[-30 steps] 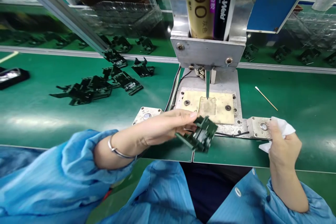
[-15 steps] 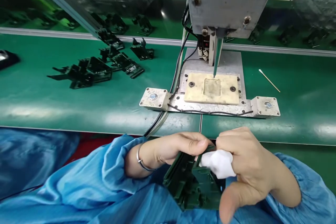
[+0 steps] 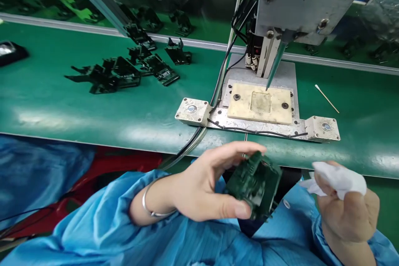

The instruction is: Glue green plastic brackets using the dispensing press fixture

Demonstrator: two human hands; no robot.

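Between the thumb and fingers of my left hand [image 3: 202, 193] is a dark green plastic part [image 3: 257, 187] with ridges and small pins, tilted above my lap. My right hand [image 3: 349, 216] is off to the right, apart from the part, its fingers closed on a crumpled white cloth [image 3: 343, 178]. Beyond both hands stands a bench press with a thin metal rod [image 3: 276, 66] pointing down at a cream fixture block [image 3: 238, 110]. The block has a shallow square recess.
Several similar dark parts [image 3: 162, 70] lie grouped on the green bench [image 3: 40, 95]. Button boxes [image 3: 192, 110] flank the fixture, cables running beside the left one. A cotton swab [image 3: 326, 99] lies to the right. At the far left is a black object [image 3: 12, 54].
My right hand has pulled away to the right with the white cloth. The left hand has turned the green part over and raised it slightly. The camera view has shifted a little.
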